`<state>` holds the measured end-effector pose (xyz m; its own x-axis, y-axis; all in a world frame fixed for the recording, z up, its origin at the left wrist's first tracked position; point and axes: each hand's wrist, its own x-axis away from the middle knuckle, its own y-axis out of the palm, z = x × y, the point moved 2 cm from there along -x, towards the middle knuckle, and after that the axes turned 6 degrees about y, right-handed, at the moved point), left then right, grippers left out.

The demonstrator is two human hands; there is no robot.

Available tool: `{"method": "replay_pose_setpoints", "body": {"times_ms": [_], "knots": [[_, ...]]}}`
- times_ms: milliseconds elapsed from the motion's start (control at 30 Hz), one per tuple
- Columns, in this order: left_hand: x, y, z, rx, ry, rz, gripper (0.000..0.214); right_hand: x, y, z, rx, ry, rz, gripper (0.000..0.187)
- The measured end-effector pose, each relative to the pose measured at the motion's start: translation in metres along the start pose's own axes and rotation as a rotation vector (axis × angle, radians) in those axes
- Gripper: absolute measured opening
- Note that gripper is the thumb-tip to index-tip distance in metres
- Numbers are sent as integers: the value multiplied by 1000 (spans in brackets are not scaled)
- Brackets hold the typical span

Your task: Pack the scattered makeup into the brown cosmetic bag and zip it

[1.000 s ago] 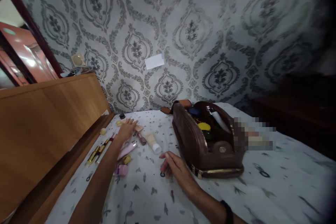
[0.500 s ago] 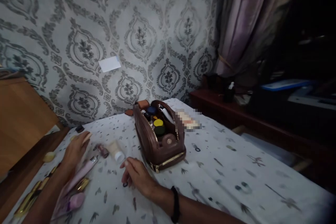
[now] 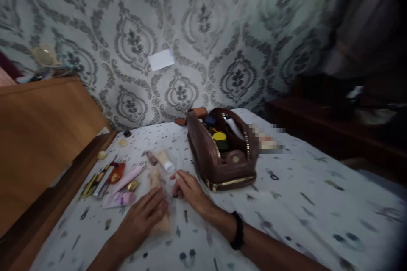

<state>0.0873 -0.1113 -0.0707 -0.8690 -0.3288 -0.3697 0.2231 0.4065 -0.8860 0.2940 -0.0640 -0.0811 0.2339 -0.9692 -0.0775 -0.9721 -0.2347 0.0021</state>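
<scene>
The left hand [image 3: 144, 220] lies palm down over the near end of a blurred beige tube [image 3: 155, 178] on the patterned bedsheet [image 3: 286, 203]; whether its fingers close round it I cannot tell. The tube looks light, soft and squeezable, best taken across its middle. Its long axis runs away from the person toward the wall, far end beside a white-capped tube [image 3: 165, 161]. The right hand [image 3: 190, 188] rests loosely curled, holding nothing, fingertips at a small dark ring [image 3: 174, 195] near the brown toiletry bag [image 3: 219, 165]

Damask wallpaper [image 3: 203, 21], wooden headboard [image 3: 41, 135], patterned bedsheet [image 3: 302, 211], dim light
</scene>
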Motion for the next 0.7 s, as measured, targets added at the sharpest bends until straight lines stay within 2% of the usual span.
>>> {"method": "replay_pose_setpoints", "body": {"times_ms": [167, 300, 367, 433, 533, 633, 700], "knots": [[-1, -10, 2, 21, -53, -135, 44, -1, -1, -2, 17, -5, -9, 52], [-4, -18, -10, 0, -107, -222, 41, 0, -1, -6, 35, -11, 4, 51], [-6, -22, -27, -31, -271, -230, 40, 1, -1, -8, 31, -8, 1, 51], [-6, -27, -52, -43, -539, -243, 40, 1, -1, -9, 29, -4, -7, 51], [-7, -29, -90, 49, -862, -344, 30, 2, -1, -11, 36, -1, -14, 51], [-10, -25, -116, 148, -969, -427, 29, 2, -1, -10, 41, 13, -12, 52], [-11, -24, -126, 170, -982, -421, 27, 2, 0, -9, 48, 21, -11, 54]]}}
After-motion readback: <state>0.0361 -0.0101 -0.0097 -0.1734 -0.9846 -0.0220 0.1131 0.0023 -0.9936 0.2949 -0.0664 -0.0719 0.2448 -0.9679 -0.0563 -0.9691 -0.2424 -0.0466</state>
